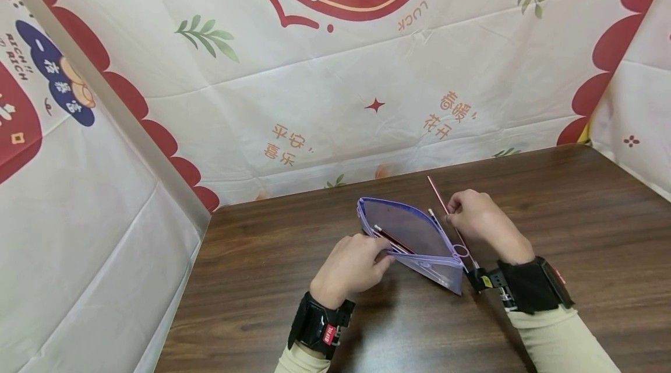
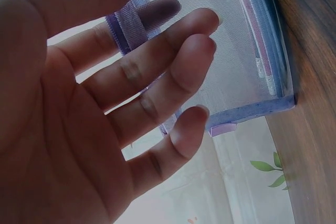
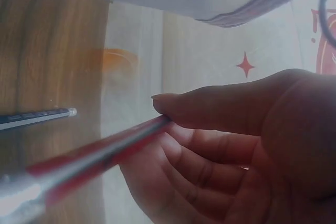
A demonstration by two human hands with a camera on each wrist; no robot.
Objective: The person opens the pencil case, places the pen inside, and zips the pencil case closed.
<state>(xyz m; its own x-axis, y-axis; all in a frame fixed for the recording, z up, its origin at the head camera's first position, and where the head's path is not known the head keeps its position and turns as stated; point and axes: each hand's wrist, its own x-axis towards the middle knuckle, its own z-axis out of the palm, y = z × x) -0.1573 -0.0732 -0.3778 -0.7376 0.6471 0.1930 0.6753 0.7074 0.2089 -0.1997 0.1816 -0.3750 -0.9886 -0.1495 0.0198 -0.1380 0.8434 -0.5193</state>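
Note:
A translucent mesh pencil case with purple zipper edging stands on the table, its mouth spread wide. My left hand pinches the near zipper edge, thumb outside and index finger behind the mesh; the other fingers are loosely bent. Inside the case lie several pencils, red and dark ones among them. My right hand, to the right of the case, pinches a red pencil between thumb and fingers. That pencil slants past the case's right end, close to the purple zipper ring.
A dark blue pencil lies on the wooden table behind the case. White printed cloth hangs along the back, with more at both sides. Black camera straps circle both wrists.

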